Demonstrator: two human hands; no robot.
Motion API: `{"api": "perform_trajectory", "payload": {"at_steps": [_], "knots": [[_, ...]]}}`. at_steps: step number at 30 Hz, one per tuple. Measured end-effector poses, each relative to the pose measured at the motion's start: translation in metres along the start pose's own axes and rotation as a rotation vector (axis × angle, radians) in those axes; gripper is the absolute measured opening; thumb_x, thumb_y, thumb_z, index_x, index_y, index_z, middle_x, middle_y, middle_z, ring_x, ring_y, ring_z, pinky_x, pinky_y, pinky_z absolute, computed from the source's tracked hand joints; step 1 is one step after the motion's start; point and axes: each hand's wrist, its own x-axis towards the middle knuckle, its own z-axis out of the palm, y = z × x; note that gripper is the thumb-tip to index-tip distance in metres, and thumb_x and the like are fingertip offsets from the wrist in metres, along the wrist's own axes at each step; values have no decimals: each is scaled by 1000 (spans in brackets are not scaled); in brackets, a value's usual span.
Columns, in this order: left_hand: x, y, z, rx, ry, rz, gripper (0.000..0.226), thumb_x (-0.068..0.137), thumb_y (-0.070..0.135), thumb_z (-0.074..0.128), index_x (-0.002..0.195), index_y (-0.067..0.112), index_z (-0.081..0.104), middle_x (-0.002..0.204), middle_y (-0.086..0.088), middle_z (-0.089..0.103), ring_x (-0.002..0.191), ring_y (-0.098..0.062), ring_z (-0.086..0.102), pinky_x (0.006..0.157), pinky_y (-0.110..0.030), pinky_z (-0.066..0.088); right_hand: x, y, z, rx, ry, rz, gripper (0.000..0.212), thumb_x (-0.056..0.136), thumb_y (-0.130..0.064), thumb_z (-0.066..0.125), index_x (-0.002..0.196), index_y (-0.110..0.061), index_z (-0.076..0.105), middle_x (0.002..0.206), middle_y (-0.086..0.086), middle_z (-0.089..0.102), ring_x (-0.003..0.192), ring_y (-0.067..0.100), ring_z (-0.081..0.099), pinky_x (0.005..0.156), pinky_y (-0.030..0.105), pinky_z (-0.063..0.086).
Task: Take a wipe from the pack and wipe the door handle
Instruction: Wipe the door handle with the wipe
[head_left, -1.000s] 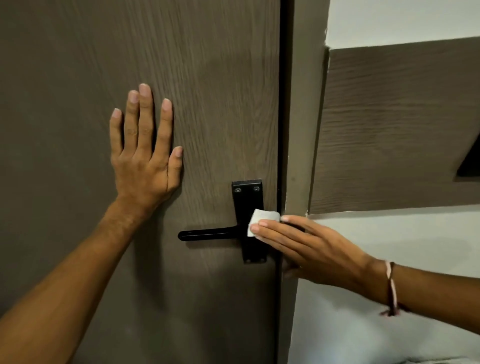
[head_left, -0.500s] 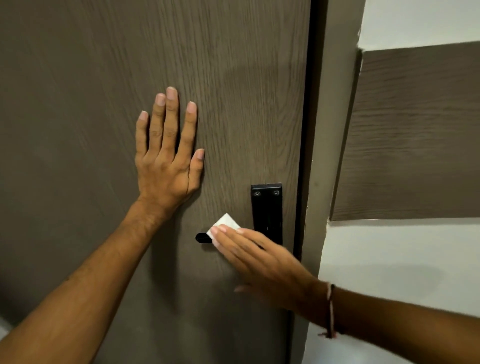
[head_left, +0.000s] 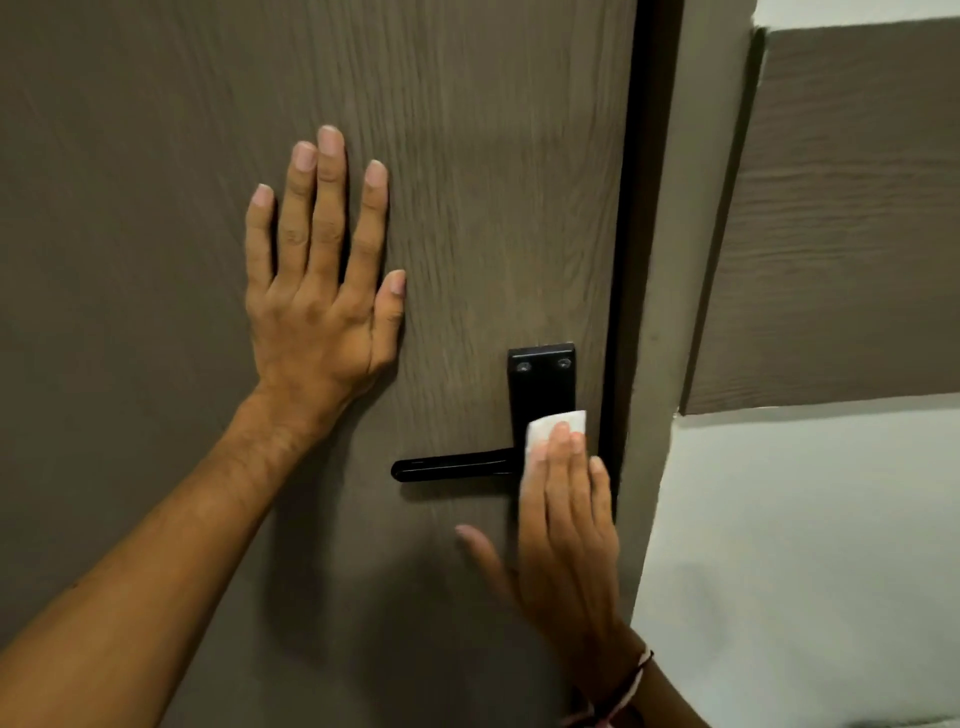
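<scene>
A black door handle (head_left: 451, 464) with a tall black backplate (head_left: 541, 384) is fixed near the right edge of a dark brown wooden door (head_left: 467, 156). My right hand (head_left: 569, 530) presses a folded white wipe (head_left: 555, 423) flat against the lower part of the backplate, fingers pointing up, thumb spread to the left. The lever sticks out free to the left of that hand. My left hand (head_left: 322, 280) lies flat on the door, fingers spread, above and left of the handle. The wipe pack is not in view.
The door frame (head_left: 670, 260) runs down just right of the handle. Beyond it are a brown wall panel (head_left: 841, 234) and a white wall (head_left: 805, 545). A cord bracelet (head_left: 631, 686) is on my right wrist.
My right hand with the wipe went left along the lever, then came back right onto the backplate, now pointing upward. The left hand stayed flat on the door.
</scene>
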Motion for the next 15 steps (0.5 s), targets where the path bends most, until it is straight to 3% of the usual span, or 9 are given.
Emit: {"api": "perform_trajectory", "payload": {"at_steps": [5,8,12,15], "knots": [[1,1,-2,-2,-9,-8,63,112,42,27,166,10,24,167,-27,33,157,-38,25,131,-55,20,-10,-9,13,-21,53,68,119,85,-76,55,162,-3,2,172,16,-3,160,30,4,132,41,6],[1,2,-1,2,-4,-15,62,111,42,27,165,10,27,167,-26,33,157,-37,25,131,-54,19,-6,-25,19,-36,16,-93,117,86,-76,54,162,-6,1,169,16,3,160,27,0,131,40,1],[0,1,-1,-12,-12,-27,62,111,42,28,164,10,28,167,-26,34,157,-37,25,131,-53,18,1,-51,31,-107,19,-283,103,91,-58,60,162,-5,7,170,14,6,160,24,-1,131,41,1],[0,3,0,-6,-10,-29,62,112,43,29,165,10,27,167,-25,34,157,-36,25,131,-53,18,6,-55,35,-142,108,-387,80,98,-32,64,160,-5,22,170,15,12,159,26,11,131,42,9]]}}
